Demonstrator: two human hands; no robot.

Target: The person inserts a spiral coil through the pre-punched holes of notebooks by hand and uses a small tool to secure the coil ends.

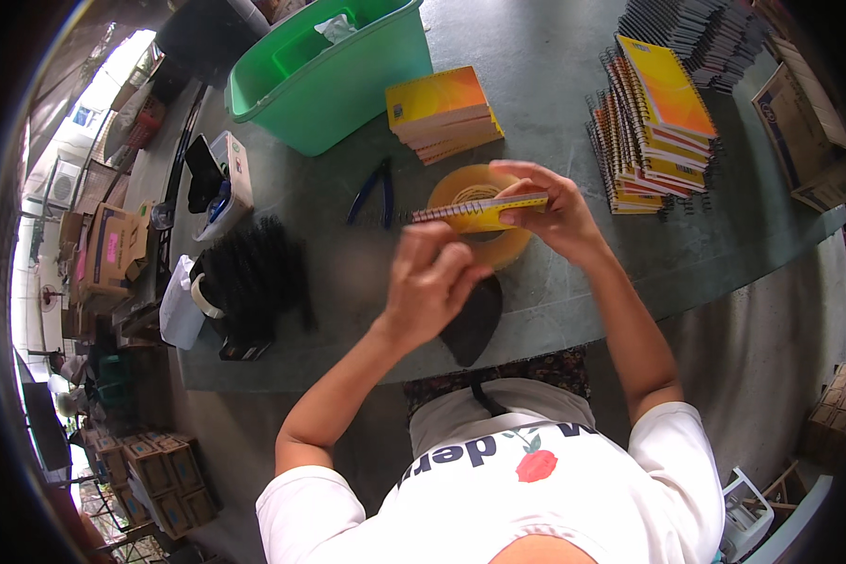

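My right hand (562, 214) grips a small yellow-covered notebook (484, 220) at its right end, thumb below and fingers above. The notebook is tilted, its spine edge facing up. A dark wire spiral coil (397, 217) runs along that spine and sticks out past its left end. Just below the coil is my left hand (429, 277), its fingers curled and slightly blurred; whether they pinch the coil is hidden. Under the notebook lies a large roll of clear yellowish tape (508, 252). A dark flat rounded piece (473, 324) lies by the table's near edge.
Blue-handled pliers (372, 193) lie left of the tape. Behind stand a stack of yellow-orange notebooks (445, 105) and a green bin (334, 99). Spiral-bound notebooks (663, 103) are piled at right. Left are a heap of black coils (258, 273) and a small container (230, 188).
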